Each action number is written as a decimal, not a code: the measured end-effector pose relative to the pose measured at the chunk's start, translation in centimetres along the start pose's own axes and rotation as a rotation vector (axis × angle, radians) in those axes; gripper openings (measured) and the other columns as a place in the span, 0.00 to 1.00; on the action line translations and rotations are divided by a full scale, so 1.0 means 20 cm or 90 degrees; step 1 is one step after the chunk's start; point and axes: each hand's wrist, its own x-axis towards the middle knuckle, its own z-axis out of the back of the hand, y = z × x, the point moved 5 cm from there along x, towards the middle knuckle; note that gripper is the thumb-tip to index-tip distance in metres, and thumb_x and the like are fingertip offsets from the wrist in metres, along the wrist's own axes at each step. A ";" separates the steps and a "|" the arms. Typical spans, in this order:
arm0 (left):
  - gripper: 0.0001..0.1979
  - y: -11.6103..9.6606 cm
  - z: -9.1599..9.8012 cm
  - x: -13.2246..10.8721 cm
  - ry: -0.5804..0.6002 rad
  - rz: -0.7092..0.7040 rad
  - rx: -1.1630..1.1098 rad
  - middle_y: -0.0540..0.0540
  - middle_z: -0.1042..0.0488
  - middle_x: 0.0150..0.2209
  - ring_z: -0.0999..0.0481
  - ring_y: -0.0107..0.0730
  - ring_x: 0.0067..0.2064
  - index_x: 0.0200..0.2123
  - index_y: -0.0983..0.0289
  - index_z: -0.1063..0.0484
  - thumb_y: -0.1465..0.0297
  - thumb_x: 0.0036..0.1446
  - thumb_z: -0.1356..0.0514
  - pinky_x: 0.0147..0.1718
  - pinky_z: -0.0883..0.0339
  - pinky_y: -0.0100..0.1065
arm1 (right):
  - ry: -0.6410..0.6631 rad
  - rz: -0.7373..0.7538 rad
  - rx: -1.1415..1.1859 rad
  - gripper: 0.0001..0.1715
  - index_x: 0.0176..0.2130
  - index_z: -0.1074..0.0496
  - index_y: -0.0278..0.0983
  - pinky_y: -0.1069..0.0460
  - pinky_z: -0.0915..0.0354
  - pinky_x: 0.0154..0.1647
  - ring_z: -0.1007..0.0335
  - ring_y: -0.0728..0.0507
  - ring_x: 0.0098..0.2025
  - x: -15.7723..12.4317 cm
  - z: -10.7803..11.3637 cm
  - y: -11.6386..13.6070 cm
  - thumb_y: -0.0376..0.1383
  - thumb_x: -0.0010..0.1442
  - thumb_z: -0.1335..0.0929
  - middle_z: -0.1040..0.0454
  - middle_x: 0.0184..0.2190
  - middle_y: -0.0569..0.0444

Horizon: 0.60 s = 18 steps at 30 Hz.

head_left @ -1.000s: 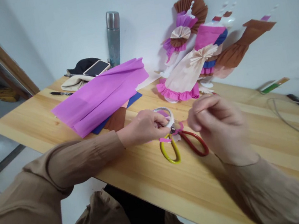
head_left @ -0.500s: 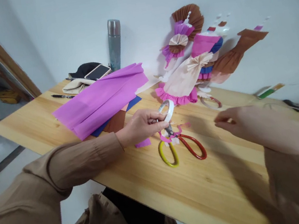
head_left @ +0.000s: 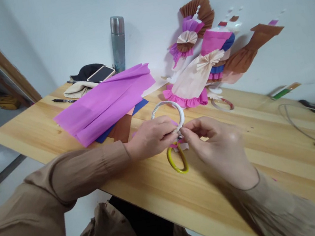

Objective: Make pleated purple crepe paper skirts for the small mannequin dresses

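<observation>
1. Pale wood table [head_left: 163, 189], near edge cutting diagonally across, dropping toward the right, with brown sleeves coming in over it.
2. OK, so scissors [head_left: 171, 162] first: one yellow handle loop pokes out below the hands, aimed back at the near edge, so the long axis runs roughly away from the wearer. Blades are hidden. Small pale scrap [head_left: 184, 146] right beside it.
3. Main thing is a white tape roll [head_left: 182, 117], thin slick-looking ring with a big hole, held in front of the wearer over the middle of the table. Can't tell if it touches anything underneath.
4. Left hand [head_left: 153, 137] has its fingers curled in, pinching the lower rim. Right hand [head_left: 216, 144] brings thumb and forefinger to the lower right of the rim; can't tell whether they're nipping tape or just touching.
5. Roll's tipped up, hole facing the wearer. It's round, so no real long axis.
6. Elbow room: wood stretches off to the right as far as a thin cable [head_left: 289, 118]. Left and beyond is tighter, thanks to a big purple paper sheet [head_left: 107, 104].
7. Farther back: phone [head_left: 101, 74], flask [head_left: 119, 44], and ruffled paper dresses [head_left: 189, 82] against the pale wall [head_left: 69, 24].
</observation>
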 end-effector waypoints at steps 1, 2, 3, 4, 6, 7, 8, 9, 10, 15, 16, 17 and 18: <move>0.15 0.00 0.00 0.00 0.003 0.006 0.002 0.51 0.39 0.24 0.39 0.28 0.28 0.19 0.63 0.40 0.76 0.59 0.46 0.30 0.47 0.33 | 0.016 -0.025 0.038 0.10 0.26 0.31 0.39 0.52 0.39 0.22 0.35 0.48 0.20 0.01 -0.01 -0.01 0.36 0.58 0.32 0.27 0.20 0.55; 0.15 0.00 -0.01 0.00 0.005 0.011 0.007 0.51 0.38 0.24 0.39 0.29 0.29 0.20 0.63 0.39 0.75 0.59 0.46 0.30 0.47 0.33 | 0.037 -0.057 0.089 0.10 0.25 0.31 0.39 0.52 0.40 0.21 0.35 0.49 0.20 0.01 -0.02 -0.03 0.36 0.57 0.32 0.27 0.20 0.55; 0.14 0.00 -0.01 -0.01 0.008 0.013 0.015 0.51 0.38 0.25 0.38 0.29 0.29 0.20 0.63 0.38 0.75 0.59 0.46 0.30 0.48 0.33 | 0.063 -0.094 0.149 0.09 0.25 0.32 0.39 0.53 0.41 0.20 0.36 0.49 0.19 0.02 -0.03 -0.05 0.36 0.56 0.31 0.28 0.18 0.56; 0.13 0.00 -0.01 -0.01 0.012 0.013 0.025 0.51 0.37 0.25 0.38 0.29 0.29 0.21 0.63 0.37 0.75 0.59 0.46 0.30 0.48 0.33 | 0.089 -0.133 0.211 0.09 0.25 0.33 0.39 0.54 0.43 0.18 0.37 0.50 0.18 0.02 -0.04 -0.06 0.36 0.56 0.31 0.30 0.17 0.57; 0.13 0.00 -0.01 0.00 0.011 0.017 0.046 0.50 0.38 0.25 0.39 0.28 0.29 0.21 0.64 0.37 0.75 0.59 0.46 0.29 0.49 0.33 | 0.133 -0.199 0.320 0.09 0.25 0.34 0.39 0.55 0.45 0.17 0.41 0.51 0.16 0.02 -0.05 -0.09 0.35 0.55 0.32 0.33 0.14 0.60; 0.14 0.01 -0.01 0.00 0.003 0.023 0.054 0.50 0.39 0.24 0.40 0.27 0.28 0.21 0.64 0.38 0.75 0.59 0.46 0.29 0.49 0.32 | 0.146 -0.219 0.366 0.09 0.25 0.34 0.39 0.55 0.47 0.17 0.44 0.52 0.15 0.02 -0.05 -0.09 0.34 0.56 0.32 0.35 0.14 0.61; 0.14 0.02 0.01 0.00 -0.015 0.035 0.059 0.49 0.40 0.23 0.41 0.26 0.28 0.20 0.64 0.39 0.74 0.59 0.45 0.29 0.50 0.32 | 0.153 -0.230 0.413 0.10 0.24 0.35 0.39 0.55 0.49 0.17 0.46 0.52 0.15 0.03 -0.05 -0.09 0.34 0.57 0.33 0.37 0.14 0.62; 0.15 0.03 0.02 0.01 -0.041 0.051 0.060 0.48 0.41 0.22 0.43 0.25 0.27 0.19 0.64 0.40 0.73 0.59 0.44 0.29 0.50 0.32 | 0.154 -0.232 0.460 0.11 0.24 0.36 0.39 0.55 0.51 0.17 0.49 0.53 0.15 0.03 -0.04 -0.09 0.33 0.57 0.34 0.39 0.14 0.63; 0.17 0.04 0.04 0.02 -0.068 0.071 0.054 0.47 0.43 0.21 0.44 0.25 0.26 0.18 0.64 0.42 0.73 0.58 0.44 0.29 0.50 0.32 | 0.150 -0.226 0.502 0.12 0.23 0.38 0.39 0.55 0.53 0.16 0.52 0.53 0.14 0.03 -0.02 -0.09 0.33 0.57 0.34 0.42 0.14 0.63; 0.11 0.12 0.04 0.03 -0.050 0.195 -0.217 0.46 0.40 0.21 0.39 0.22 0.25 0.21 0.65 0.37 0.72 0.55 0.43 0.25 0.46 0.28 | 0.059 -0.099 0.338 0.20 0.19 0.47 0.40 0.52 0.58 0.17 0.55 0.50 0.17 0.08 0.16 -0.10 0.31 0.59 0.38 0.51 0.16 0.60; 0.08 0.13 0.03 0.03 -0.030 0.228 -0.299 0.46 0.38 0.21 0.38 0.21 0.24 0.24 0.65 0.34 0.72 0.55 0.43 0.23 0.44 0.27 | 0.030 -0.066 0.223 0.21 0.18 0.47 0.40 0.52 0.57 0.19 0.54 0.49 0.19 0.09 0.20 -0.13 0.31 0.60 0.38 0.50 0.16 0.59; 0.06 0.14 0.01 0.02 -0.019 0.258 -0.368 0.47 0.36 0.21 0.37 0.21 0.22 0.26 0.66 0.32 0.72 0.55 0.43 0.22 0.43 0.26 | 0.013 -0.040 0.100 0.22 0.17 0.46 0.40 0.51 0.57 0.21 0.54 0.49 0.20 0.11 0.24 -0.16 0.31 0.59 0.36 0.50 0.17 0.58; 0.05 0.14 0.01 0.02 -0.020 0.282 -0.418 0.47 0.35 0.22 0.36 0.20 0.21 0.28 0.66 0.31 0.72 0.55 0.42 0.20 0.42 0.25 | 0.015 -0.037 0.012 0.22 0.16 0.45 0.40 0.50 0.58 0.22 0.56 0.49 0.20 0.12 0.26 -0.20 0.31 0.56 0.33 0.51 0.17 0.58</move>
